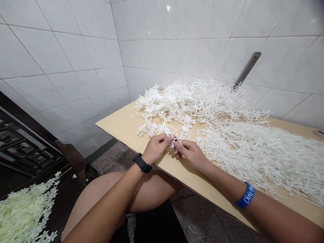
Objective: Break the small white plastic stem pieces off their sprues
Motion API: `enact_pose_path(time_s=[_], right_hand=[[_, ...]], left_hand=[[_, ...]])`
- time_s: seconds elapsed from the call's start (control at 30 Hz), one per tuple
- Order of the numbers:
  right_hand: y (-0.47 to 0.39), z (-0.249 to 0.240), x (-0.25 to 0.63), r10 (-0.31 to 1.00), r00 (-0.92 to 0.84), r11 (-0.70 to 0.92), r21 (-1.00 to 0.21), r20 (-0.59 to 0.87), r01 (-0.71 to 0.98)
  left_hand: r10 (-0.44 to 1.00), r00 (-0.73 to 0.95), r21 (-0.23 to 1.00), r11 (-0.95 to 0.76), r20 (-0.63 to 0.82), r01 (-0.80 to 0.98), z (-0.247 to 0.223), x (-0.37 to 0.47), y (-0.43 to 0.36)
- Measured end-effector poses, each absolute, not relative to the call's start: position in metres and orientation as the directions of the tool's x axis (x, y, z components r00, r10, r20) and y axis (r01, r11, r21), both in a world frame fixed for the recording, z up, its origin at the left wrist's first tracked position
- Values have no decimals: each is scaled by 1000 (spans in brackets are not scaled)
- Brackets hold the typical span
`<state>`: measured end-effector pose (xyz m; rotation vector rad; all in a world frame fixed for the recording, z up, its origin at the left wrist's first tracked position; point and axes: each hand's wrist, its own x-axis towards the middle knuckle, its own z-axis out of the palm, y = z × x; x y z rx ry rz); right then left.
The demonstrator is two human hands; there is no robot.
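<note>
Near the front edge of the wooden board (118, 125), both hands pinch one white branching plastic stem (168, 130). My left hand (157, 146), below a black wristwatch, has thumb and fingers closed on the stem's left side. Close beside it, my right hand (192, 153) grips the stem's lower right part between thumb and fingers; a blue wristband is on that arm. Thin twigs stick up and down from between the fingertips, which partly hide them. Just behind the hands lies a tangled heap of similar white stems (187, 101).
A flatter spread of loose white sprigs (265, 155) covers the board's right side. Pale yellow-green artificial flowers (27, 212) lie piled on dark carved furniture (32, 145) at lower left. A metal bracket (246, 71) leans against the tiled wall (182, 50).
</note>
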<state>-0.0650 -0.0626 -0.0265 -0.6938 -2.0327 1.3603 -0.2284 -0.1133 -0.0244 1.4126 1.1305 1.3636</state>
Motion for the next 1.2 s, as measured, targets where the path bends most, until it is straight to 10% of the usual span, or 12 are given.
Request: enact_pose_path(time_s=[0.13, 0.6, 0.87, 1.2], right_hand=[[-65, -26, -65, 723, -659, 417, -892, 209, 176], [-63, -22, -62, 829, -538, 227, -971, 152, 74], [-57, -20, -57, 665, -739, 240, -968, 108, 75], [-50, -16, -52, 898, -418, 77, -984, 138, -161]], left_hand=[[964, -152, 966, -190, 217, 176, -27, -232, -112], [980, 94, 968, -191, 177, 161, -22, -232, -112], [936, 305, 950, -244, 178, 193, -13, -231, -118], [882, 448, 942, -262, 146, 210, -11, -234, -120]])
